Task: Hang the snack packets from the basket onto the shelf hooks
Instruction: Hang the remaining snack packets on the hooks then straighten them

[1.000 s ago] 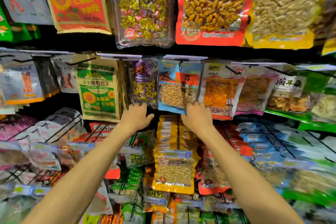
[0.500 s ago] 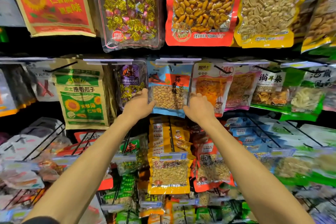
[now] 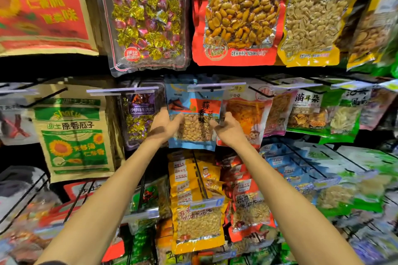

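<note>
Blue peanut packet [image 3: 195, 129]: up in the middle row of the shelf, between the purple sweet packet [image 3: 140, 118] and the orange-fronted packet [image 3: 247, 114]. Its top edge is tucked right under the price strip [image 3: 215, 87] of its hook.

What changed: a second ago both hands were down at the packet's bottom edge. Now they've climbed to its sides, about halfway up.

Left hand [image 3: 163, 128]: on the packet's left edge, back of the hand towards us, gripping.

Right hand [image 3: 231, 133]: on the right edge at the same height, a mirror of the other.

Fingers [image 3: 214, 123]: narrow on both sides, curled in and pinching the packet. A fingertip of the right hand shows on the clear front window. The left hand's tips are mostly hidden behind the hand.

Hook: the strip covers the wire and the packet's hanging hole, so I can't tell whether the hole is threaded yet.

Meaning for the task: looks like the guiding stage. The higher hold gives steadier aim at the hole, and this packet is close to hung, but neither hand has let go.

Basket: out of view.
</note>
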Available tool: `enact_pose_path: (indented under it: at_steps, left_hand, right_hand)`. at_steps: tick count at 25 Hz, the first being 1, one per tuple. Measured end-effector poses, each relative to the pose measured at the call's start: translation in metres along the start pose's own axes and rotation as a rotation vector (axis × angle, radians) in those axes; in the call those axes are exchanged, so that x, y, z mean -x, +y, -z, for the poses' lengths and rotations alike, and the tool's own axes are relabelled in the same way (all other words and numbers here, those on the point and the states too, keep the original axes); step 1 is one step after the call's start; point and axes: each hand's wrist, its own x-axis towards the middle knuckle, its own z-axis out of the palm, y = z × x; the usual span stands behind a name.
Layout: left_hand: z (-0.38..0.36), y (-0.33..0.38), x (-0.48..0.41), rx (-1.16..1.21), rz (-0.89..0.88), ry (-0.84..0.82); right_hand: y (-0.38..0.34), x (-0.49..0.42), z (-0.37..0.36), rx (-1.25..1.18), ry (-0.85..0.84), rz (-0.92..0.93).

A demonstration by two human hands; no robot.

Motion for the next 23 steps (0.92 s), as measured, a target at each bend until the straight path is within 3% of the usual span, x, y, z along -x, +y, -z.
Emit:
enact_pose_path:
  at_steps: [3, 6, 9, 15, 23]
  left_hand:
    - [-0.007, -0.003, -0.009, 0.048, 0.043, 0.027]
    - [-0.008, -0.006, -0.016, 0.139, 0.134, 0.024]
    - [-0.011, -0.007, -0.020, 0.216, 0.176, 0.045]
    - [-0.014, -0.012, -0.017, 0.405, 0.194, 0.085]
    - [-0.012, -0.007, -0.017, 0.454, 0.189, 0.066]
  right_hand:
    - [-0.001, -0.008, 0.002, -0.066, -0.012, 0.063]
    - [0.000, -0.011, 0.000, -0.161, -0.159, -0.046]
    - [0.003, -0.026, -0.010, -0.226, -0.155, 0.047]
    - [-0.001, -0.024, -0.013, -0.318, -0.133, -0.013]
    - [0.002, -0.034, -0.014, -0.291, -0.160, -0.039]
